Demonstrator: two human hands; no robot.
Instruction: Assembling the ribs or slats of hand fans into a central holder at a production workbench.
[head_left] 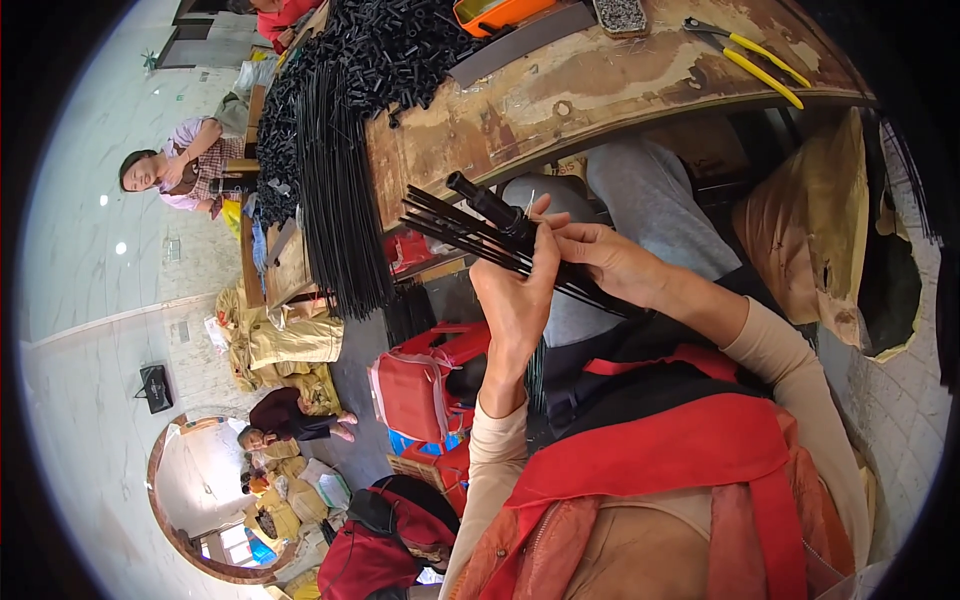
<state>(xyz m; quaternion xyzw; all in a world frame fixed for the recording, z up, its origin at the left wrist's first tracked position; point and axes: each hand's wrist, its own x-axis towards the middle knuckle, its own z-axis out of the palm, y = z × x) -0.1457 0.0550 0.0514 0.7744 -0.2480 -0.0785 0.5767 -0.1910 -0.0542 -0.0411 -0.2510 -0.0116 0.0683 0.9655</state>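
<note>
- Judging progress: several black rods [485, 240] and one short black tube [490, 205] are together, held just off the desk [640, 78]; a rod sheaf [340, 190] and a tube heap [395, 50] there seem left to handle.
- Rods and tube slant from upper left to lower right, the tube's visible open end up-left.
- The left hand [515, 295] curls closed around the rods; the right hand's [605, 258] fingers bend in beside them, grip unclear.

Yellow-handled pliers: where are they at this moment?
In the head view, the yellow-handled pliers lie at upper right on the worn brown wooden table, right of a small rectangular tray.
</note>
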